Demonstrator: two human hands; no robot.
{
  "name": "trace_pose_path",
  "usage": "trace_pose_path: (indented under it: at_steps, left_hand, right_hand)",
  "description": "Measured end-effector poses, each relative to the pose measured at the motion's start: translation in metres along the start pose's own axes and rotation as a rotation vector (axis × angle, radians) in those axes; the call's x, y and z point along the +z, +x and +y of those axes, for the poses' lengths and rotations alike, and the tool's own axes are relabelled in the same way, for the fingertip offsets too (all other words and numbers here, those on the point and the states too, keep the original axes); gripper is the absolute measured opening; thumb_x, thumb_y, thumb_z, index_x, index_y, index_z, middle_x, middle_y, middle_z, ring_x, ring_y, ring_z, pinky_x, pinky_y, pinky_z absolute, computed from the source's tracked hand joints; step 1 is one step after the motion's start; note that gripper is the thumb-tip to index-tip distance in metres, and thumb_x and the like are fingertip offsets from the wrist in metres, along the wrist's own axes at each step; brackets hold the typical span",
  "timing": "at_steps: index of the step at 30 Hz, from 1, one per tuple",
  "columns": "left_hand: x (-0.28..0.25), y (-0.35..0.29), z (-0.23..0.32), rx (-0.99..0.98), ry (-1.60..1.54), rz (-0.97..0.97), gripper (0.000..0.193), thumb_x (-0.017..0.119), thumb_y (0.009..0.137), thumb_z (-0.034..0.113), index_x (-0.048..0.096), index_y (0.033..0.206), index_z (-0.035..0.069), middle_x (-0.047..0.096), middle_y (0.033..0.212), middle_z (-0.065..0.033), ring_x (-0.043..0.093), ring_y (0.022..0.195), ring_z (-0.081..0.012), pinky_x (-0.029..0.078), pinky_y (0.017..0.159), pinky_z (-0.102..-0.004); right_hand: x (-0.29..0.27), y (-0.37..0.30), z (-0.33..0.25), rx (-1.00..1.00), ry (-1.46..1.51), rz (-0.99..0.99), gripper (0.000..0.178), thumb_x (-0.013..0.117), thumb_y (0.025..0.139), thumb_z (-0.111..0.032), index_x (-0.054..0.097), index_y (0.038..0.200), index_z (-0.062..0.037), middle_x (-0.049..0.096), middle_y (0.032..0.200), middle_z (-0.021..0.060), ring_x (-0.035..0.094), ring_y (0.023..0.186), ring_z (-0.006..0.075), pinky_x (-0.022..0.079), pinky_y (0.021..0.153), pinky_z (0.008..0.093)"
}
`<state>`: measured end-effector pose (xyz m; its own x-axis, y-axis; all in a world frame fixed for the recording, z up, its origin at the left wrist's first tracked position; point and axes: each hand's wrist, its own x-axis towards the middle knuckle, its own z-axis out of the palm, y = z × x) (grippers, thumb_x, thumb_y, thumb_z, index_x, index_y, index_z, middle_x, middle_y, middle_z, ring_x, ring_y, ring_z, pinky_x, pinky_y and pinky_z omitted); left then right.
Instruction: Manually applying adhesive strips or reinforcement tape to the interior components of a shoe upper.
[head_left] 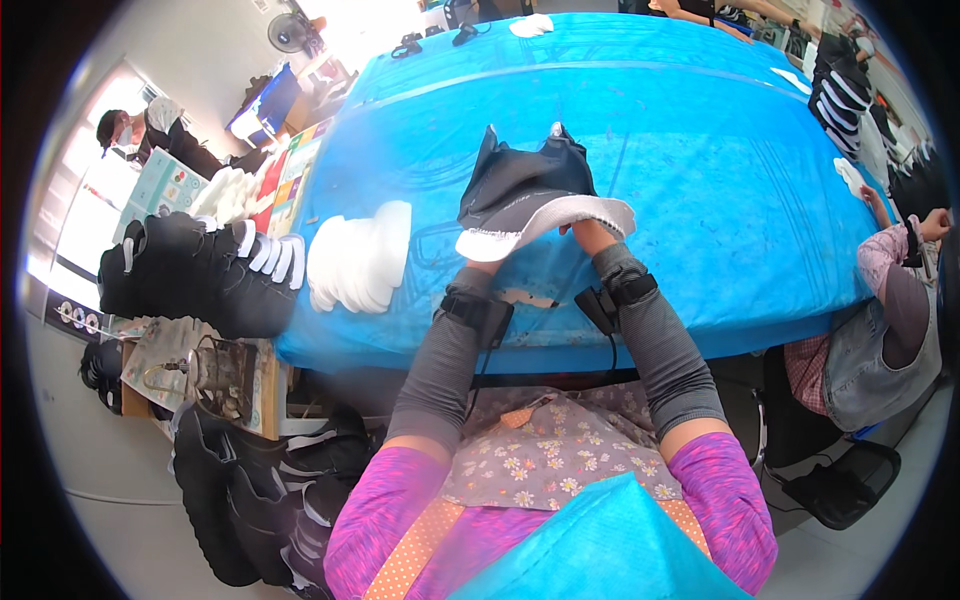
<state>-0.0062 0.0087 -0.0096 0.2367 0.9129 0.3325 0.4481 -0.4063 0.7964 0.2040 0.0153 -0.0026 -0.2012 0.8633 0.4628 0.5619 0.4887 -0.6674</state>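
A black fabric shoe upper (525, 185) with a pale, stitched rim is held up over the near middle of the blue-covered table (700, 200). My left hand (482, 267) grips it from below at the left end of the pale rim; most of its fingers are hidden behind that rim. At the rim's right side, my right hand (592, 236) is closed on the upper, its fingertips tucked under and partly out of sight. To the left, a row of white curved pads (360, 258) leans together on the blue cover.
Black shoe uppers with white stripes (205, 270) are piled at the left, above a metal device (215, 370) on a side stand. More black uppers (265, 490) hang lower left. A co-worker (900, 290) sits at the right edge; another person (165, 135) is at far left.
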Motion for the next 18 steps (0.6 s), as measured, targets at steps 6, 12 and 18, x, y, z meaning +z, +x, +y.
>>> trace_pose_path:
  at_steps: [6, 12, 18]
  left_hand:
    - [0.013, 0.002, -0.055, 0.205, 0.184, 0.154, 0.037, 0.035, 0.101, 0.016, 0.069, 0.091, 0.005, 0.070, 0.079, -0.0009, 0.056, 0.066, -0.0089, 0.041, 0.058, -0.0250]
    - [0.014, 0.005, -0.078, 0.228, 0.328, 0.008, 0.031, 0.040, 0.101, 0.018, 0.067, 0.106, 0.004, 0.070, 0.083, -0.0048, 0.060, 0.070, -0.0101, 0.046, 0.060, -0.0250]
    - [0.009, 0.001, -0.088, 0.071, 0.109, -0.055, 0.032, 0.056, 0.095, 0.022, 0.062, 0.122, 0.005, 0.069, 0.111, -0.0105, 0.066, 0.096, -0.0205, 0.052, 0.079, -0.0311]
  right_hand:
    - [0.001, -0.004, -0.002, 0.139, 0.285, -0.025, 0.036, 0.049, 0.095, -0.033, 0.064, 0.074, -0.0076, 0.061, 0.064, 0.0062, 0.060, 0.064, 0.0230, 0.045, 0.064, 0.0401]
    - [0.011, -0.004, 0.015, 0.138, 0.214, 0.038, 0.041, 0.040, 0.098, -0.033, 0.060, 0.073, -0.0077, 0.061, 0.067, 0.0049, 0.058, 0.068, 0.0180, 0.044, 0.070, 0.0357]
    - [0.011, -0.003, 0.006, 0.016, 0.121, 0.091, 0.038, 0.040, 0.097, -0.028, 0.061, 0.073, -0.0082, 0.062, 0.067, 0.0048, 0.059, 0.067, 0.0179, 0.045, 0.070, 0.0349]
